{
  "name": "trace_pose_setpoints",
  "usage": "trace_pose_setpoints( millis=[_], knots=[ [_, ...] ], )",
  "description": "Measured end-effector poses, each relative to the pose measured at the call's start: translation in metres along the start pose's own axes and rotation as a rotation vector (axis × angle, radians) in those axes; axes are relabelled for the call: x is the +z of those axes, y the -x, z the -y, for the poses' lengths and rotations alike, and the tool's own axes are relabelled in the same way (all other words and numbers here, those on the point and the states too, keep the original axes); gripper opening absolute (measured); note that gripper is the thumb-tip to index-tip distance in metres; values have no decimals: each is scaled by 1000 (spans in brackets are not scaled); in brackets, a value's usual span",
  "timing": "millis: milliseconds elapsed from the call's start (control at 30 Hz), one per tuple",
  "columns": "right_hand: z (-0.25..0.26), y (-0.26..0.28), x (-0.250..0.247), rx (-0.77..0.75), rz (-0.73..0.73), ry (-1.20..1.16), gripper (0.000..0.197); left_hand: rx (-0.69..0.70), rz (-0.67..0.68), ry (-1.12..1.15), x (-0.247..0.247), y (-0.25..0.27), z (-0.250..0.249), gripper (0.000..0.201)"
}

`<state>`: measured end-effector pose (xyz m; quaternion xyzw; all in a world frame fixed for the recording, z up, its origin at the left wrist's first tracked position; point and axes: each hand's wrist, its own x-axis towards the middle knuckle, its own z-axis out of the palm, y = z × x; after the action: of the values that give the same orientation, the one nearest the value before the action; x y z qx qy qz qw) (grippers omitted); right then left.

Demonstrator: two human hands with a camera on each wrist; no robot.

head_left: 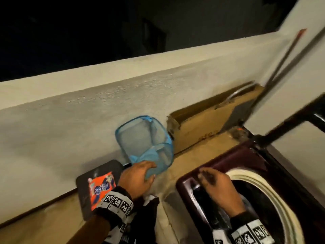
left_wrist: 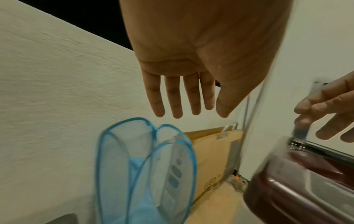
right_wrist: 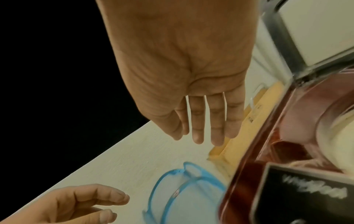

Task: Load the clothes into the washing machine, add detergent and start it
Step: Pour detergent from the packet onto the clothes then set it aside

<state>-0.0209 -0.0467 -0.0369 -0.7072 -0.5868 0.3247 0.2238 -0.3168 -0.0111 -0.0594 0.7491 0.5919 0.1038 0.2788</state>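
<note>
Looking down, head view: the left hand (head_left: 139, 176) hovered with relaxed fingers over the near rim of a blue mesh laundry hamper (head_left: 146, 143); whether it touched the mesh could not be told.
Right hand, head view: the right hand (head_left: 216, 184) hung loosely curled above the front edge of the maroon top-load washing machine (head_left: 246, 155), grasping nothing.
Drum, head view: the cream drum rim (head_left: 263, 187) lay open just right of that hand, under a raised lid (head_left: 290, 124); the inside was too dark to show clothes.
Detergent, head view: an orange detergent packet (head_left: 102, 187) lay on a dark flat stool (head_left: 98, 171) beside the wall, left of the left wrist.
Surroundings, head view: a cardboard box (head_left: 202, 124) leaned against the cream wall (head_left: 88, 111) beyond the hamper.
Left wrist view: the left hand (left_wrist: 191, 60) was spread, fingers straight, apart from the hamper (left_wrist: 145, 166) below it; no clothes showed through the mesh there.
Right wrist view: the right hand (right_wrist: 191, 75) was released, fingers straight and close together, above the floor between the hamper (right_wrist: 182, 189) and the washing machine (right_wrist: 287, 136).
</note>
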Motion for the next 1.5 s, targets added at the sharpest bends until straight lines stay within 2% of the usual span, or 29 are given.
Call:
trace_pose_setpoints(
  millis=[167,267,367,467,567,667,767,900,933,1033,1100,1167,1267,1367,1500],
  knots=[
    [69,-35,111,-142,218,57,13,-280,-145,31,-30,55,112,34],
    [98,-50,187,-166,392,82,8,-484,-122,59,-35,92,171,30],
    [105,-67,260,-171,536,192,19,-575,-61,119,-25,119,223,33],
    [100,-83,322,-146,671,321,7,-650,-24,132,-12,134,258,33],
    [88,-94,376,-119,746,441,30,-683,4,143,3,137,289,31],
    [75,-103,422,-74,837,505,41,-694,62,172,18,129,316,31],
    [56,-118,465,-17,864,463,42,-693,100,181,33,118,338,30],
    [46,-134,503,85,798,342,34,-707,92,214,53,112,353,34],
    [43,-137,513,144,778,283,31,-712,97,214,59,112,357,34],
    [36,-144,539,466,742,-81,27,-716,95,230,71,114,366,34],
    [30,-148,553,565,707,-218,24,-740,82,265,78,118,371,32],
    [28,-148,562,540,672,-198,9,-769,85,282,82,123,373,33],
    [26,-147,566,516,639,-118,7,-782,104,267,88,130,375,35],
    [24,-147,568,575,616,-264,6,-772,98,261,90,133,377,35],
    [22,-144,566,465,637,-137,13,-763,72,285,90,133,380,33]
  ],
)
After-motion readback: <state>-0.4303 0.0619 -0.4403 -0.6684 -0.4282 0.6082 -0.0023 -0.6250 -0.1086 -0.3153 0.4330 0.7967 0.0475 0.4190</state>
